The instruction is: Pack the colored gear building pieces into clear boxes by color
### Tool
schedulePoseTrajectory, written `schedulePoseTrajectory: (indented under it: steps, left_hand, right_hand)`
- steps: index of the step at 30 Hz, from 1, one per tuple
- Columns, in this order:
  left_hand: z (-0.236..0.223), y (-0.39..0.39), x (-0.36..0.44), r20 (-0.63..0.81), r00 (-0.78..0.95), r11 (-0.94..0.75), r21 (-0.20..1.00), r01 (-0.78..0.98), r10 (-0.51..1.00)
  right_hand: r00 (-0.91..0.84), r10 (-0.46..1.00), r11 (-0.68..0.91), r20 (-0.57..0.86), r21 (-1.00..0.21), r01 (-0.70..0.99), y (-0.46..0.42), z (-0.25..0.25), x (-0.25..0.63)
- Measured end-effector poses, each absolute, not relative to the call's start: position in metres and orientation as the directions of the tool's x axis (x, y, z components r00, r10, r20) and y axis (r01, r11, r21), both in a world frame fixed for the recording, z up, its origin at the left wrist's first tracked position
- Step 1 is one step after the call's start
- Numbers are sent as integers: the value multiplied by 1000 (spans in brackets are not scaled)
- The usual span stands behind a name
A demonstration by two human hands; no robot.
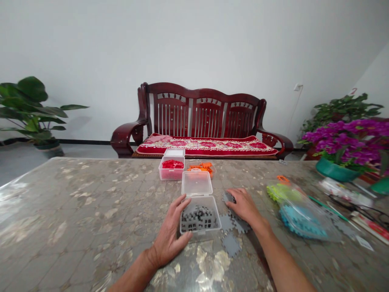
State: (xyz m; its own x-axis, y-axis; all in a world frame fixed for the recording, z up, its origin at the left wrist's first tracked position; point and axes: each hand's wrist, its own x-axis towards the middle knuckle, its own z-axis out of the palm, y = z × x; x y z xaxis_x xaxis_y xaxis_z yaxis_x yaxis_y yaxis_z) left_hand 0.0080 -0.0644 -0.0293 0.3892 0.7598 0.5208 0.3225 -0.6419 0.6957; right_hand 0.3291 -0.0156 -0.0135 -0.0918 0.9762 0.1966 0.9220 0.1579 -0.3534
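Observation:
A clear plastic box (200, 233) with its lid folded back stands in front of me, holding many grey interlocking pieces (199, 217). My left hand (172, 227) is braced around the box's left side, thumb at the front corner and fingers along the rim. To the right of the box, my right hand (243, 205) has its fingers bent over a grey puzzle tile (227, 197) at the tabletop; its palm hides part of that tile. Just below, more flat grey jigsaw-edged tiles (231, 244) lie together, partly under the right hand.
Behind are a box of red pieces (172, 173) and a tray of orange pieces (202, 168). A clear bag (306, 219) with blue and lime pieces lies right, near a green pen (328, 208), cables and a purple flower pot (337, 170). A wooden bench (206, 113) stands beyond the table.

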Motion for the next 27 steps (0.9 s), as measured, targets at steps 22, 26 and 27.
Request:
schedulePoseTrajectory:
  steps: [22, 26, 27]
  left_hand:
    - [-30, -64, 11, 498, 395, -614, 745, 260, 772]
    - [-30, -64, 12, 497, 390, -611, 749, 258, 775]
    - [-31, -64, 12, 498, 390, -611, 749, 257, 775]
  right_hand:
    - [211, 950, -54, 230, -545, 836, -14, -25, 349]
    - [48, 933, 224, 355, -683, 695, -34, 8, 314]
    - [-15, 931, 278, 364, -682, 677, -41, 18, 302]
